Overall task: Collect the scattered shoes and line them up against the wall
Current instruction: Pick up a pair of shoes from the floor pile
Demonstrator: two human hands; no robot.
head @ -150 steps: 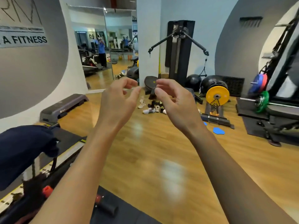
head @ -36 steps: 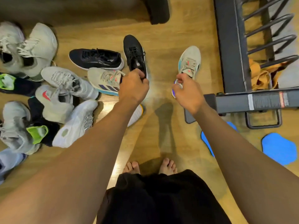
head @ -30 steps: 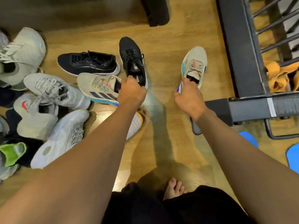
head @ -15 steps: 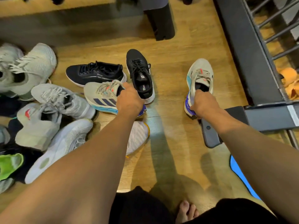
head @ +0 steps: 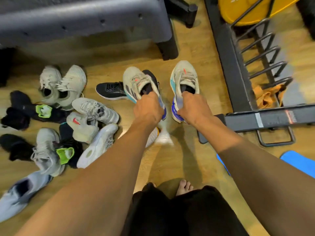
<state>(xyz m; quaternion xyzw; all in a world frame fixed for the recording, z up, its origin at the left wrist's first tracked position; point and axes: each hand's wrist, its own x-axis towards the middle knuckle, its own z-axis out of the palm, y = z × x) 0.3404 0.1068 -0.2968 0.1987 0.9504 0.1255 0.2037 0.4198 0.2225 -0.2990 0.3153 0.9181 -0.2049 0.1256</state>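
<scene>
I hold a matching pair of beige sneakers with teal and purple soles. My left hand (head: 148, 109) grips the heel of the left beige sneaker (head: 134, 79), lifted over a black sneaker (head: 110, 90) and partly hiding a second black one (head: 150, 74). My right hand (head: 192, 107) grips the heel of the right beige sneaker (head: 185, 76). A heap of several grey, white and black shoes (head: 85, 116) lies on the wooden floor to the left. A white shoe (head: 98, 147) lies under my left forearm.
A dark step platform (head: 85, 19) stands at the top. A black plate rack (head: 238, 65) with a yellow plate (head: 252, 9) runs down the right side, its foot (head: 265, 116) beside my right hand. Blue floor markers (head: 298, 163) lie at the right. My bare foot (head: 185, 186) stands below.
My left hand has lifted the striped beige sneaker off the floor and turned it toe-forward. Both shoes now sit side by side in my hands. My view has shifted forward.
</scene>
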